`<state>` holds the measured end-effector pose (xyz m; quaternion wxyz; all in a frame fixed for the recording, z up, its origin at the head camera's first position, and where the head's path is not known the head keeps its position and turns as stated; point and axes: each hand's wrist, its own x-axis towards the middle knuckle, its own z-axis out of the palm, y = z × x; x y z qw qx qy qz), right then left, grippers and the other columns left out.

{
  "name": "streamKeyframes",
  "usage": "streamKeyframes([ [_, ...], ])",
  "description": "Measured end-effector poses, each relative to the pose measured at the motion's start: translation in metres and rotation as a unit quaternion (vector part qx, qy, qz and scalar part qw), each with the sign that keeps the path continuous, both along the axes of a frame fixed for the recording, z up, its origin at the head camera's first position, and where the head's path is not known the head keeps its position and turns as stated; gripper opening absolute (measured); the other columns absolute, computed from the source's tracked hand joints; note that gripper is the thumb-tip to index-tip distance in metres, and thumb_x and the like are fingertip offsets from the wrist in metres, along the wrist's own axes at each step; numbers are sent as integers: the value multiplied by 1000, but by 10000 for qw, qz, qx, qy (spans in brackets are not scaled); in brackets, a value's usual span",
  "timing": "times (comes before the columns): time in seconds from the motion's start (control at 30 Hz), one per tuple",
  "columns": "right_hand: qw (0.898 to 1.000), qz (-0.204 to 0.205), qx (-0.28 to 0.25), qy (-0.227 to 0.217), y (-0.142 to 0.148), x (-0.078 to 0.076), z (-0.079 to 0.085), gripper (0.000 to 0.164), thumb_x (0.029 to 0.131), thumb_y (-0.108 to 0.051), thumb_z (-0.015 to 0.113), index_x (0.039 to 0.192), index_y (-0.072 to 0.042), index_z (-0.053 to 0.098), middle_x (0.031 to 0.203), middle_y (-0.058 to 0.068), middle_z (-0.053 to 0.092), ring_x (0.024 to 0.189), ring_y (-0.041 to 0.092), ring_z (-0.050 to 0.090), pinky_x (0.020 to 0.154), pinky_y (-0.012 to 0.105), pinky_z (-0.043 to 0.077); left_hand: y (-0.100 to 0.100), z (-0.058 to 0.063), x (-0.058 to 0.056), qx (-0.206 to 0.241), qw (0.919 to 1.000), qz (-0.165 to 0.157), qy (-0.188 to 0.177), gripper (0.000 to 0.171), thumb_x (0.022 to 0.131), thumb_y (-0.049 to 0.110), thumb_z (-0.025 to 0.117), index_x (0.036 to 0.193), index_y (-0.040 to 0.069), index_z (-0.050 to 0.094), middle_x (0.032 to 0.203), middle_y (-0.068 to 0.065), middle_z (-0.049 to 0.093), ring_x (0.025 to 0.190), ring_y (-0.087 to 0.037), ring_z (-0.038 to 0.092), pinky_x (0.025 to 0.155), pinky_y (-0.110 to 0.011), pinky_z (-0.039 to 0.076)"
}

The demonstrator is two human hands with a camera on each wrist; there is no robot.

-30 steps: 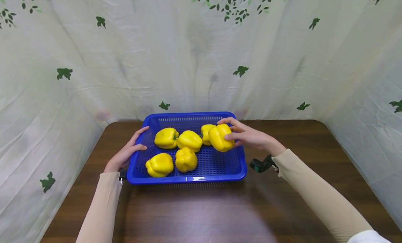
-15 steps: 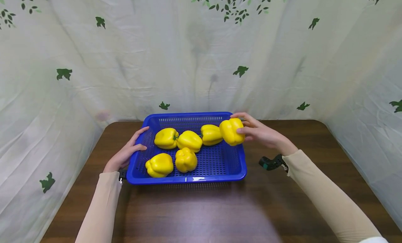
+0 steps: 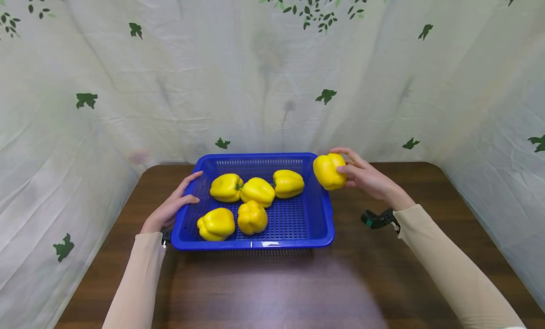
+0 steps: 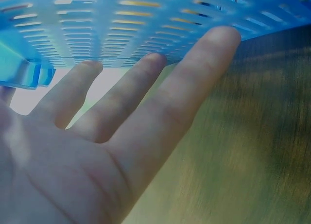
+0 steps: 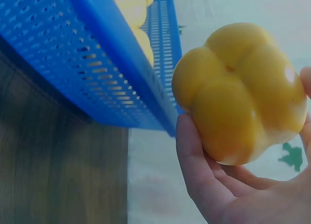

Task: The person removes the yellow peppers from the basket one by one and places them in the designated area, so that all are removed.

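Note:
A blue plastic basket (image 3: pixel 255 244) with slotted walls stands on the brown table. My left hand (image 3: pixel 172 203) holds its left side, thumb over the rim; in the left wrist view the fingers (image 4: pixel 160 95) reach against the slotted outer wall. Between the thumb and fingers of my right hand (image 3: pixel 368 175) is a yellow bell pepper (image 3: pixel 329 171), raised above the basket's right rim. The right wrist view shows its lobed bottom end. Several other yellow bell peppers lie in the basket, among them one at the back right (image 3: pixel 288 184) and one at the front left (image 3: pixel 216 224).
Behind the wooden table (image 3: pixel 272 291) hangs a pale curtain (image 3: pixel 272 83) with green leaf prints, which also runs along both sides. Each wrist wears a dark strap, the right one (image 3: pixel 379 219) in plain sight.
My right hand has carried the yellow bell pepper right and upward, from over the basket to its right rim. The back right pepper now shows whole. My left hand stays at the basket.

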<state>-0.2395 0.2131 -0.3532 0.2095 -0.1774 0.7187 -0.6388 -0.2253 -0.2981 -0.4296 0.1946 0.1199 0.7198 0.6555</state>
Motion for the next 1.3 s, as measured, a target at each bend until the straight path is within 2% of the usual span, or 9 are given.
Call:
streamKeyframes([
  [0.3, 9994, -307, -56, -119, 13, -4, -11, 47, 100, -19, 48, 141, -24, 25, 130, 21, 36, 100, 28, 55, 84, 35, 46, -1, 1, 0, -112, 9999, -1, 41, 70, 96, 6, 46, 153, 31, 11, 154, -21, 4, 121, -46, 38, 84, -47, 50],
  [0.5, 9989, -428, 54, -157, 18, -7, -21, 46, 100, -22, 49, 139, -27, 26, 131, 22, 33, 102, 29, 53, 86, 39, 46, -2, 2, 1, -138, 9999, 15, 42, 70, 96, 6, 47, 152, 32, 13, 153, -21, 5, 118, -40, 43, 83, -46, 50],
  [0.87, 9987, -486, -31, -117, 26, -11, -36, 49, 100, -21, 48, 142, -19, 22, 129, 24, 32, 101, 29, 54, 84, 35, 48, -4, 1, 2, -59, 10000, -17, 18, 70, 96, 6, 46, 152, 33, 14, 152, -23, 4, 116, -39, 46, 82, -49, 50],
  [1.13, 9976, -661, 155, -135, 32, -17, -53, 54, 100, -22, 49, 145, -14, 20, 131, 26, 31, 105, 32, 49, 89, 42, 46, -3, -1, 3, -108, 9999, 111, -50, 71, 96, 7, 46, 152, 34, 13, 154, -17, 4, 119, -46, 40, 83, -52, 49],
  [1.3, 9965, -800, 167, -199, 34, -20, -64, 53, 100, -22, 49, 145, -13, 21, 130, 25, 33, 103, 31, 50, 89, 43, 46, -3, -1, 3, -37, 10000, 75, -39, 71, 96, 7, 46, 152, 33, 12, 154, -17, 3, 121, -47, 37, 84, -51, 49],
])
